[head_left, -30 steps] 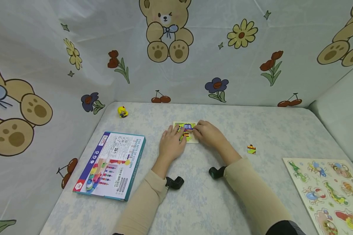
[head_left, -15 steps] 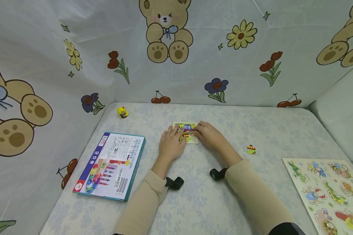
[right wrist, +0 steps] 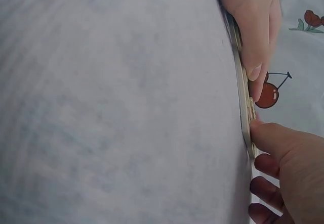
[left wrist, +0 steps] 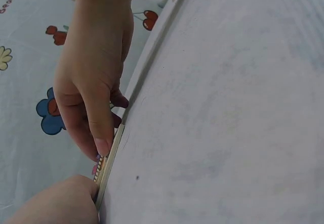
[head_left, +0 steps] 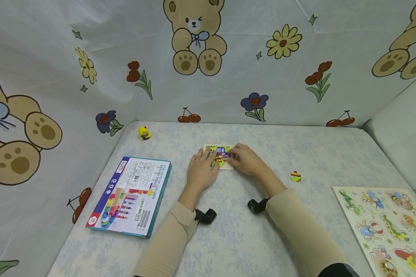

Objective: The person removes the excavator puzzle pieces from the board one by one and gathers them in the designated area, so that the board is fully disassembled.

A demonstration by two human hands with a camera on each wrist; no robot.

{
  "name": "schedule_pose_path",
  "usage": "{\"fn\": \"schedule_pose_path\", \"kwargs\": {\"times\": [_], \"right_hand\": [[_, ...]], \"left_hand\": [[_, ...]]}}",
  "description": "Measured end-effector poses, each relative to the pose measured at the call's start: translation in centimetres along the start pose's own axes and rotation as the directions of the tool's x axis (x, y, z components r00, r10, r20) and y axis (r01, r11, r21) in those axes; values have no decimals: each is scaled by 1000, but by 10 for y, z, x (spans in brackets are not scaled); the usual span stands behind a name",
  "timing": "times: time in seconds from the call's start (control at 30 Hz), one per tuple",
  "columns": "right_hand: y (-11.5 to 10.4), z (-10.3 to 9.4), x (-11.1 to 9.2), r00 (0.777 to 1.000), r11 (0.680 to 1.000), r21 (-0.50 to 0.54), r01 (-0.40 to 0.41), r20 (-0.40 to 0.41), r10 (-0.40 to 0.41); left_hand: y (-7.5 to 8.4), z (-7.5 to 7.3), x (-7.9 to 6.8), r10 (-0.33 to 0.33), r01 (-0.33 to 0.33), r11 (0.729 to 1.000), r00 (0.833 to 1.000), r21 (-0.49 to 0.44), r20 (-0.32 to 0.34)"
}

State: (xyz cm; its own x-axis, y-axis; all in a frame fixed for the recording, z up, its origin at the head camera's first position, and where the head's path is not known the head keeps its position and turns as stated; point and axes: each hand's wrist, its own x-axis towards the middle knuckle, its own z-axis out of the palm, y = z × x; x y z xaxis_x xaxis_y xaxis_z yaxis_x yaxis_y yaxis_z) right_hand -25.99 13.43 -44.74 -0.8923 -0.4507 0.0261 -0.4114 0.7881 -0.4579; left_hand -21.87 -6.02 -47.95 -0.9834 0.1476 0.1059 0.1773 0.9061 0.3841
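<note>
The purple piece, pinched by bent thumb and finger of the right hand, now shows more fully on the puzzle board — the picture seems nearer to complete. The left hand rests there, fingers extended; one loose piece lies apart.

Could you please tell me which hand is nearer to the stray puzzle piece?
Right. The right hand, at the right side of the puzzle board, is left of the stray puzzle piece; the left hand, at the board's left side, is farther left.
</note>
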Motion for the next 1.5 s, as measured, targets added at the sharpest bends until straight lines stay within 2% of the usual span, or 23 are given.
{"fn": "schedule_pose_path", "kwargs": {"times": [0.13,0.3,0.5,0.6,0.87,1.07,1.27,1.5], "right_hand": [[0,1,-1,999,991,124,-42,-25,45],[0,2,-3,994,965,246,-86,-38,98],[5,-6,-14,986,909,391,-141,-31,166],[13,-14,-22,980,890,424,-167,-26,197],[58,-48,-57,964,877,426,-223,-35,263],[92,-71,-90,936,879,355,-319,-28,351],[113,-79,-109,901,862,295,-413,-8,434],[120,-81,-115,876,852,241,-465,-15,483]], "left_hand": [[0,1,0,-1,1,1000,1000,-5,-1],[-1,2,1,-11,11,1000,1000,-1,11],[0,2,1,-24,24,1000,999,5,24],[0,3,0,-24,24,1000,1000,-10,19],[0,1,-1,-17,18,1000,1000,-15,15],[0,0,-1,-13,13,1000,1000,-19,15],[0,0,-2,-15,15,1000,1000,-19,18],[1,0,-2,-17,17,999,1000,-27,10]]}}
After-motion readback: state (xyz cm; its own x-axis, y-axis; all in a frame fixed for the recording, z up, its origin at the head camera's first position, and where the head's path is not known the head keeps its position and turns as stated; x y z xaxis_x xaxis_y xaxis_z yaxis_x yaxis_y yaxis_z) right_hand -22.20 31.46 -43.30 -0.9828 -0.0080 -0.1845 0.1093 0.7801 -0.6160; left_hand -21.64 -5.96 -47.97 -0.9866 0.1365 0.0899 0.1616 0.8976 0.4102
